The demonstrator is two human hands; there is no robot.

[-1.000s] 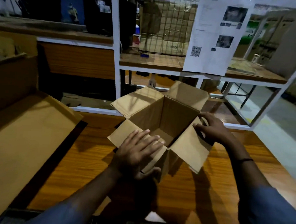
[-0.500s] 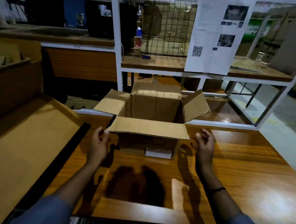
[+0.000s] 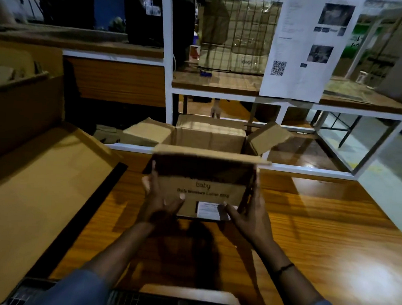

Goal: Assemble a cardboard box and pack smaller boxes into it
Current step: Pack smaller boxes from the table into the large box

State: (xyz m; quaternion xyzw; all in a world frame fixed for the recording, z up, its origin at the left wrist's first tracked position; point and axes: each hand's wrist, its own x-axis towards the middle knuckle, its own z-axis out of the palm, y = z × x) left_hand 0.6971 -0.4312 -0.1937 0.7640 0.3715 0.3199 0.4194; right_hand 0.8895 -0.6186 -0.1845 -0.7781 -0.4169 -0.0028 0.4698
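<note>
Open cardboard box (image 3: 203, 187) held at the bench's (image 3: 319, 228) far edge.
It is clasped between the left hand (image 3: 156, 200) and right hand (image 3: 250, 215), fingers spread against its sides; the box's contact with the bench seems likely, though blurred.

The open brown corrugated cardboard box (image 3: 203, 187) was plain tan, its near face carrying dark printed lettering and a small white rectangular label (image 3: 208, 210) with fine dark print. Under the box, the glossy wooden surface (image 3: 326, 229) was orange-brown with darker grain streaks and a pale glare patch. Left of the box lay a flat sheet of yellow-brown cardboard (image 3: 37, 190) edged by a black strip. Behind the box, the shelf frame (image 3: 169, 80) was white, and the hanging white paper sheet (image 3: 305, 48) bore a black QR pattern and dark photos. Both sleeves (image 3: 71, 290) were grey-blue.
</note>
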